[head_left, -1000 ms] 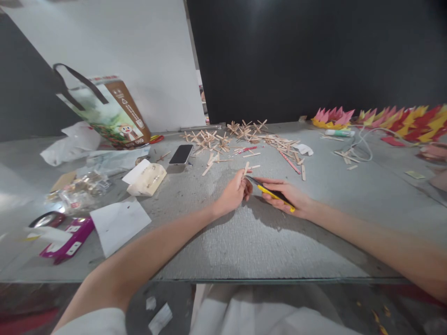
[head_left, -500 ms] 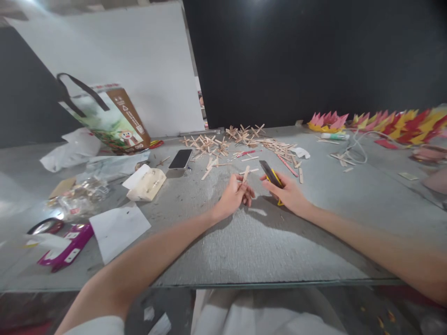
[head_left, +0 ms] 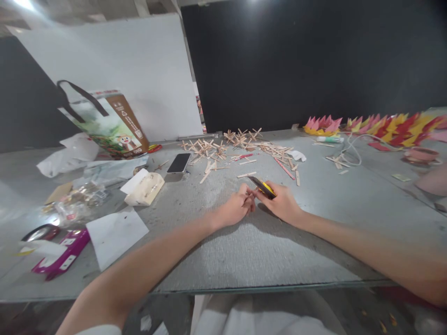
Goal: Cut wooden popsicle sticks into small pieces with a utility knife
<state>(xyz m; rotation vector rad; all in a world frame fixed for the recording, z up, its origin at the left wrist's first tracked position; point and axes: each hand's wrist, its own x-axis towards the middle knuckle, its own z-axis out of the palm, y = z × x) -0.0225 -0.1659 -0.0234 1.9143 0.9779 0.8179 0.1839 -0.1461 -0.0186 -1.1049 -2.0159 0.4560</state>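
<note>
My right hand [head_left: 284, 204] is closed around a yellow and black utility knife [head_left: 266, 189], whose dark front end points up and left. Right beside it, its fingers nearly meeting the knife hand, my left hand [head_left: 237, 207] stays closed in a pinch. The wooden craft stick it held half a second ago is mostly hidden behind the fingers. A loose craft stick [head_left: 246, 175] lies flat on the table just beyond both hands. Farther back is a pile of craft sticks [head_left: 277, 151], and left of it several sticks joined into star shapes [head_left: 206, 149].
A phone [head_left: 179, 163], an open cream box [head_left: 146, 188], a white paper sheet [head_left: 117, 237] and a purple object [head_left: 63, 256] lie to the left. Behind them stands a shopping bag [head_left: 118, 123]. Pink and yellow paper petals [head_left: 323, 124] and a white cable [head_left: 356, 149] are at right.
My hands have come together, the knife moving left and tilting lower toward my left hand. The craft stick that stuck up from my left fingers no longer shows clearly. The view has shifted slightly.
</note>
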